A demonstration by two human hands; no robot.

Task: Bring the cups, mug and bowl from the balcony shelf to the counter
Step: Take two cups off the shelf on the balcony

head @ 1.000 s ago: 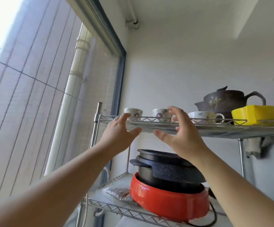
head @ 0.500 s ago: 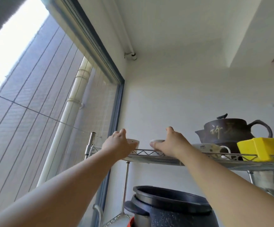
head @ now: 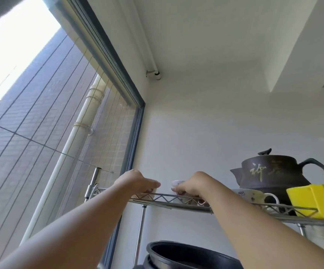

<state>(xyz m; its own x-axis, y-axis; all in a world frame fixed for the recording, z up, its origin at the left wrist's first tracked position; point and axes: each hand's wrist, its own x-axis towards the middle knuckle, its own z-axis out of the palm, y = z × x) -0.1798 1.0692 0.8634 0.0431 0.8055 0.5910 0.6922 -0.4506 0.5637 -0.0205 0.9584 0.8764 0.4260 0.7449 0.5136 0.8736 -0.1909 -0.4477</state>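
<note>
Both arms reach up to the top wire shelf (head: 163, 198), seen from below. My left hand (head: 136, 181) is closed over the leftmost small white cup (head: 151, 192), which it almost hides. My right hand (head: 193, 183) grips the second small white cup (head: 176, 183); only its rim and a bit of its side show. To the right on the same shelf stands a white mug (head: 254, 196) with a handle and a small print, untouched. No bowl is in view.
A dark brown teapot (head: 273, 171) with gold characters stands behind the mug, with a yellow plastic box (head: 316, 200) at the far right. A black pot (head: 186, 255) sits on the shelf below. A barred window (head: 40, 123) lies left, and the shelf's chrome post (head: 93, 183) rises at the corner.
The hands went from hovering open before the shelf edge to closing over the two left cups. The camera tilted upward, so the lower shelf dropped out of view.
</note>
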